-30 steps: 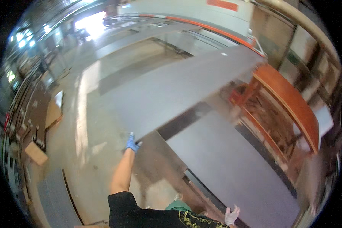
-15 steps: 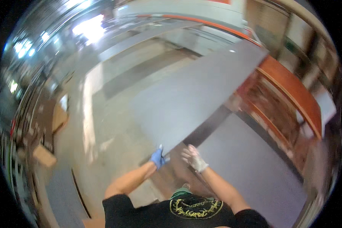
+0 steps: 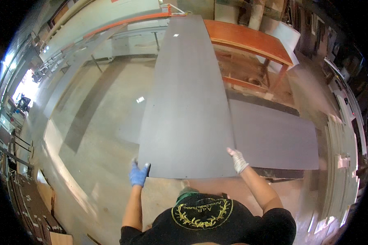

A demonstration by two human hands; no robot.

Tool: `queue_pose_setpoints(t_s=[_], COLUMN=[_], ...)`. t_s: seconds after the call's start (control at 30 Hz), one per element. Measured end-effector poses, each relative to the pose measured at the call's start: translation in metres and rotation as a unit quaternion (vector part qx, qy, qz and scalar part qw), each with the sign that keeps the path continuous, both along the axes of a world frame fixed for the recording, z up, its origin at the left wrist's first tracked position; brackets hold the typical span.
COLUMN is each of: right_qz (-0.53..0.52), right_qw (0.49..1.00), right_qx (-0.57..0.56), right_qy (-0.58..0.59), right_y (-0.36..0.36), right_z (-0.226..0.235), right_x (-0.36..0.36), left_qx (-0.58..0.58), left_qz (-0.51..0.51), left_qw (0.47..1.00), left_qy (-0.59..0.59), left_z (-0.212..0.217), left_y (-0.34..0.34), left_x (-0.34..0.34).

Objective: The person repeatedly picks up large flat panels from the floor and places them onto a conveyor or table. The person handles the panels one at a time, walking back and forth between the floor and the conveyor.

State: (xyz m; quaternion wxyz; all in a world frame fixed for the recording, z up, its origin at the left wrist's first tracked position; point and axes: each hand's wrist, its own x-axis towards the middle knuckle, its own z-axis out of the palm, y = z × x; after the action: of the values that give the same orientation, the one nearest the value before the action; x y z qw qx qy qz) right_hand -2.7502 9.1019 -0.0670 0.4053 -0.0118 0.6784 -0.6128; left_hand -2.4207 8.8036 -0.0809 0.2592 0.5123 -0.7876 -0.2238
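A long grey panel [image 3: 184,94] stretches away from me, its near end just ahead of my body. By its near left corner is my left hand [image 3: 138,174] in a blue glove, thumb and fingers spread apart. My right hand [image 3: 238,160], in a whitish glove, is at the right edge near the other corner. Its fingers stretch forward and look open along that edge; whether they touch it I cannot tell. Another grey panel [image 3: 276,136] lies crosswise on the right, over a dark layer, partly covered by the long one.
Beyond the right-hand panel stands an orange-brown wooden table [image 3: 249,38]. A large pale machine [image 3: 110,18] with an orange edge is at the back left, next to the panel's far end. Brown boards [image 3: 30,204] are stacked low on the left. Long pale pieces [image 3: 335,163] line the right.
My view has swung to the right, so the long panel now runs nearly straight ahead. My hands, close together near one corner before, are now apart beside the near corners.
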Motion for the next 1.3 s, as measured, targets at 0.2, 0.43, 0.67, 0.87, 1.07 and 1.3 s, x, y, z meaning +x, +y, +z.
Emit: queue_pose_setpoints(t_s=[0.2, 0.43, 0.67, 0.87, 1.07, 1.3], right_qz=[-0.019, -0.187, -0.470, -0.585, -0.751, -0.738], right_qw=[1.000, 0.970, 0.863, 0.778, 0.620, 0.578], right_qx=[0.015, 0.099, 0.081, -0.030, 0.202, 0.344], right_qy=[-0.017, 0.122, -0.166, -0.227, -0.108, -0.056], right_y=[0.178, 0.370, 0.476, 0.507, 0.531, 0.691], right_z=[-0.064, -0.164, -0.257, -0.287, -0.226, -0.264], right_x=[-0.037, -0.009, 0.134, 0.201, 0.143, 0.114], left_qx=[0.394, 0.424, 0.782, 0.757, 0.553, 0.580], left_qz=[-0.057, -0.165, -0.228, -0.343, -0.282, -0.185], left_qw=[0.910, 0.868, 0.549, 0.525, 0.784, 0.793], left_qy=[0.117, -0.198, -0.187, -0.181, -0.006, 0.030], left_z=[-0.033, -0.209, -0.252, -0.249, -0.216, -0.180], left_y=[0.130, 0.293, 0.472, 0.524, 0.490, 0.605], left_x=[-0.047, -0.045, -0.097, -0.137, -0.306, -0.339])
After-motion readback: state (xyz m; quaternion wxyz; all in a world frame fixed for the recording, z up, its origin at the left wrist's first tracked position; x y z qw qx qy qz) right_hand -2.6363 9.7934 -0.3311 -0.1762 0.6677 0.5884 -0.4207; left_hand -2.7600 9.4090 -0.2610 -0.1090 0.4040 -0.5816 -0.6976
